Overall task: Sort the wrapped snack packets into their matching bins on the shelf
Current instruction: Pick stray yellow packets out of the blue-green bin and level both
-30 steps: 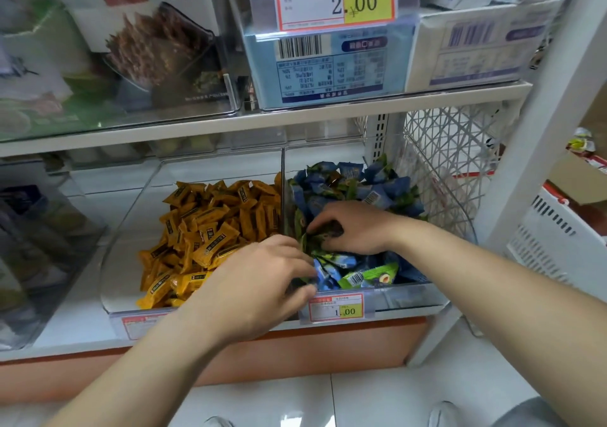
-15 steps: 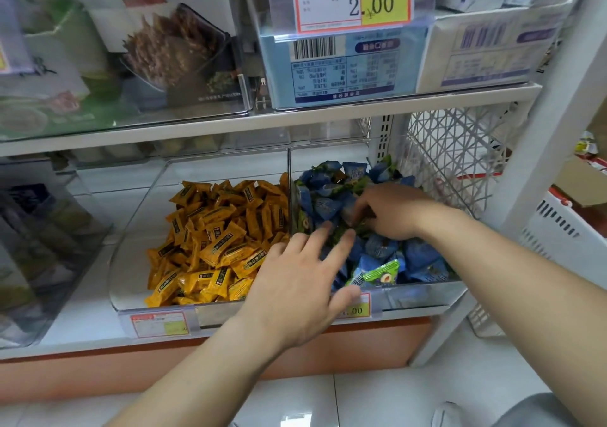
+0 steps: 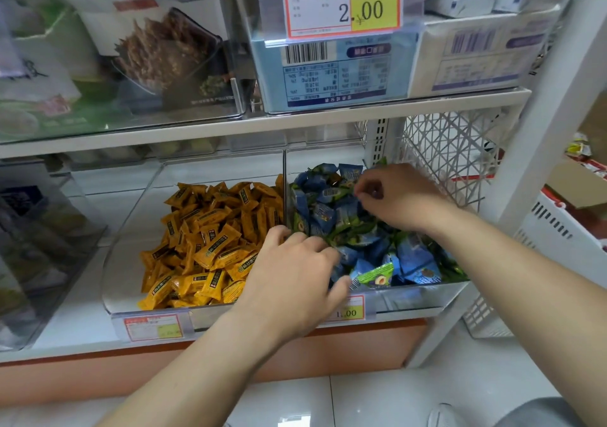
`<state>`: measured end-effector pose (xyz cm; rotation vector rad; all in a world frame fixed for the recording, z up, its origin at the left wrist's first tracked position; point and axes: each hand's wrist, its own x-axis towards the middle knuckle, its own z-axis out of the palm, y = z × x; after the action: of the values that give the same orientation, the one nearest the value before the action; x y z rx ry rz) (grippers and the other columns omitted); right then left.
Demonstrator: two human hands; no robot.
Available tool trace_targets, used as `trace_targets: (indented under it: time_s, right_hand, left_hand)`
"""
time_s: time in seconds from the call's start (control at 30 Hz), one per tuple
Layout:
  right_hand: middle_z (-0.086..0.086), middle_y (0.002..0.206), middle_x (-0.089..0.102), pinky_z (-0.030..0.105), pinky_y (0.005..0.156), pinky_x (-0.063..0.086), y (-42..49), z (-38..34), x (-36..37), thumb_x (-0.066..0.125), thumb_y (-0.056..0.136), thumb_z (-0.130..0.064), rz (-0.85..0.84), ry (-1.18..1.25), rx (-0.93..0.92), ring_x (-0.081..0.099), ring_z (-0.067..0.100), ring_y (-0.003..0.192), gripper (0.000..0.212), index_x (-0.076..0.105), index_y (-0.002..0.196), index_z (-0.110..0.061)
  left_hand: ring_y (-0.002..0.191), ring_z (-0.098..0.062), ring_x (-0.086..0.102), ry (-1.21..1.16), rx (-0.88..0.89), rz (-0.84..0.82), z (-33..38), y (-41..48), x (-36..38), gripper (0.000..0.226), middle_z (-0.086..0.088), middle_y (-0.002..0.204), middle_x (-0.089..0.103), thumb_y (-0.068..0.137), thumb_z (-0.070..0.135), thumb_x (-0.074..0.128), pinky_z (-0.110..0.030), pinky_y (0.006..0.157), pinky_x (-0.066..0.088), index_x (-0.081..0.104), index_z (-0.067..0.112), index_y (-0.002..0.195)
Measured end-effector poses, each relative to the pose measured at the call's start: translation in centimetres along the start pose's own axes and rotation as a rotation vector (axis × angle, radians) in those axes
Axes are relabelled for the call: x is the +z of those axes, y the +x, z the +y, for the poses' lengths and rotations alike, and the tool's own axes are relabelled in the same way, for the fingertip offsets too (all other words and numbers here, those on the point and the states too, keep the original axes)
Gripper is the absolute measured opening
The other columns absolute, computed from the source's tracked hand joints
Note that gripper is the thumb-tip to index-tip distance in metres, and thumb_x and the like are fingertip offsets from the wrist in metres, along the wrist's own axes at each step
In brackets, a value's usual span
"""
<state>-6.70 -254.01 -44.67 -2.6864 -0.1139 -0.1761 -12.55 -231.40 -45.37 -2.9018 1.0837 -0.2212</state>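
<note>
Two clear bins stand side by side on the lower shelf. The left bin [image 3: 128, 229] holds a heap of yellow packets [image 3: 213, 239]. Mixed blue packets [image 3: 412, 260] and green packets [image 3: 374, 277] fill the right bin [image 3: 414, 295]. My left hand [image 3: 292, 275] reaches over the front left corner of the right bin, fingers and thumb curled around blue packets there. My right hand [image 3: 397, 196] is at the back of the same bin, its fingertips pinched together on a blue packet at the top of the pile.
A clear divider wall [image 3: 284, 190] separates the bins. Price tags [image 3: 152, 328] hang on the shelf front. A white wire basket [image 3: 450, 164] stands right of the bins, and a white crate [image 3: 551, 229] sits beyond the shelf post. Boxed goods [image 3: 331, 72] fill the upper shelf.
My right hand moved from the front of the blue and green pile to its back. My left hand spread open, then curled down onto packets at the bin's front left corner.
</note>
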Motion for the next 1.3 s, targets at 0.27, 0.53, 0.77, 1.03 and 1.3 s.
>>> trace_targets:
  time_s: [0.27, 0.53, 0.77, 1.03, 1.3]
  right_hand:
    - [-0.008, 0.124, 0.049, 0.039, 0.090, 0.052, -1.4, -0.1, 0.6, 0.072, 0.079, -0.047, -0.442, -0.187, -0.022, 0.058, 0.017, 0.104, 0.031, 0.069, 0.108, -0.037]
    - [0.002, 0.114, 0.067, 0.024, 0.071, 0.041, -2.9, 1.8, 1.1, 0.072, 0.082, -0.031, -0.163, -0.083, 0.124, 0.060, 0.022, 0.097, 0.033, 0.065, 0.114, -0.026]
    - [0.003, 0.140, 0.056, 0.024, 0.092, 0.047, -3.3, 3.2, 1.5, 0.065, 0.086, -0.014, -0.128, 0.097, 0.208, 0.056, 0.023, 0.120, 0.062, 0.047, 0.144, -0.027]
    - [0.009, 0.128, 0.060, 0.025, 0.074, 0.049, -3.1, 3.2, 1.5, 0.060, 0.081, -0.001, -0.123, 0.141, 0.280, 0.058, 0.024, 0.097, 0.065, 0.049, 0.141, -0.026]
    - [0.009, 0.133, 0.057, 0.022, 0.071, 0.042, -3.6, 3.1, 1.6, 0.061, 0.081, -0.004, -0.089, 0.124, 0.271, 0.056, 0.021, 0.098, 0.061, 0.053, 0.137, -0.024]
  left_hand:
    - [0.103, -0.022, 0.063, -0.325, -0.082, 0.056, 0.4, 3.7, -0.2, 0.033, -0.001, 0.115, 0.065, 0.095, 0.037, 0.050, -0.039, 0.082, 0.056, 0.063, 0.020, 0.120]
    - [0.112, -0.026, 0.062, -0.590, -0.413, -0.193, 0.3, 11.0, 3.7, 0.033, -0.009, 0.125, 0.065, 0.098, 0.009, 0.049, -0.024, 0.079, 0.046, 0.062, 0.014, 0.127]
    - [0.094, -0.022, 0.060, -0.619, -0.312, -0.238, 0.4, 13.7, 6.5, 0.030, 0.000, 0.100, 0.062, 0.083, 0.035, 0.070, -0.023, 0.062, 0.040, 0.058, 0.019, 0.104]
    - [0.124, -0.020, 0.053, -0.672, -0.172, -0.317, -0.5, 13.5, 7.3, 0.084, 0.003, 0.143, 0.052, 0.076, 0.032, 0.078, -0.023, 0.091, 0.037, 0.034, 0.038, 0.147]
    - [0.122, -0.029, 0.053, -0.564, -0.116, -0.373, -0.3, 14.5, 7.6, 0.091, -0.006, 0.139, 0.050, 0.070, 0.047, 0.081, -0.040, 0.100, 0.046, 0.033, 0.036, 0.146]
